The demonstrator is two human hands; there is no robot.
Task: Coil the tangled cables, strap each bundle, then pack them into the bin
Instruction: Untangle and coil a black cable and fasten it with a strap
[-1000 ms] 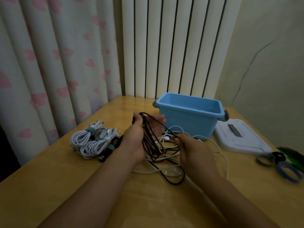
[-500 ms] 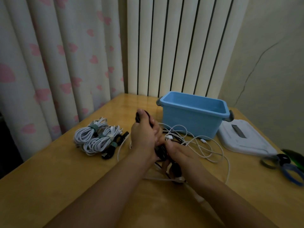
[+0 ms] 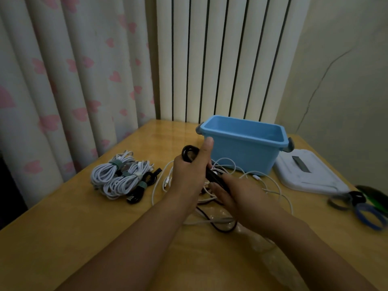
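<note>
My left hand (image 3: 192, 173) grips a coiled black cable (image 3: 189, 153), whose loops stick out above the fist. My right hand (image 3: 237, 196) holds the lower end of the same black bundle, just right of the left hand. Loose white cables (image 3: 266, 185) lie tangled on the table under and around both hands, with a black strand trailing toward me. The blue bin (image 3: 244, 148) stands open behind the hands. Strapped white and black bundles (image 3: 121, 177) lie at the left.
A white lid (image 3: 308, 173) lies right of the bin. Several coloured straps (image 3: 365, 206) sit at the right table edge. Curtains and a wall close in behind the wooden table (image 3: 63, 238).
The wide black loops held open between my hands have been gathered into a tight bundle. My left hand closed around it and my right hand moved in under it.
</note>
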